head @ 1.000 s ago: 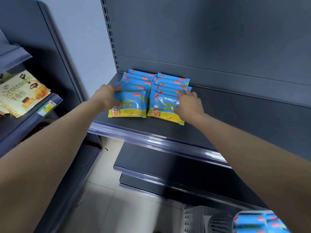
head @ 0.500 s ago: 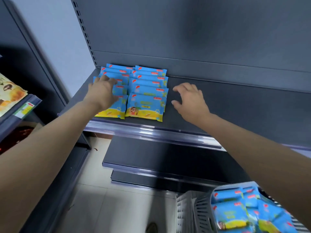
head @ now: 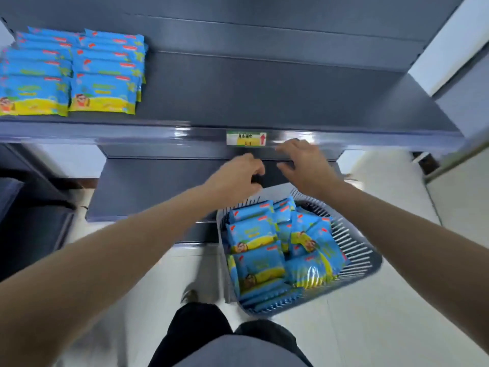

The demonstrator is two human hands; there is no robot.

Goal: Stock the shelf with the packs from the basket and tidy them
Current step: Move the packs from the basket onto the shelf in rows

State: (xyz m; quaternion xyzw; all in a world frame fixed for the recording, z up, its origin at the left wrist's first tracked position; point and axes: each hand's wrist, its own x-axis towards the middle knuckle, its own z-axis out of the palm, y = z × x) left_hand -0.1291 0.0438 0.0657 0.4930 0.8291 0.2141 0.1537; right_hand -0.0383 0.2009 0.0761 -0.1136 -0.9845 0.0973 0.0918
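A grey basket [head: 357, 247] holds jumbled blue-and-yellow packs [head: 254, 234]. Above its far rim the left hand [head: 238, 176] and right hand [head: 304, 165] hover, loosely curled, empty. Up-left of the basket, stocked packs [head: 103, 75] line the shelf [head: 264, 96].

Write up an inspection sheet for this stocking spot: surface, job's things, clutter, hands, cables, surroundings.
Surface: dark grey shelf, with packs at its left end only.
Job's things: shelved packs lie in two overlapping rows side by side; grey slatted basket sits below, holding loose packs of the same blue and yellow kind.
Clutter: nothing seen.
Hands: left hand and right hand are both above the basket's far rim, holding nothing.
Cables: nothing seen.
Surroundings: price label on the shelf's front rail; lower shelves; pale floor.
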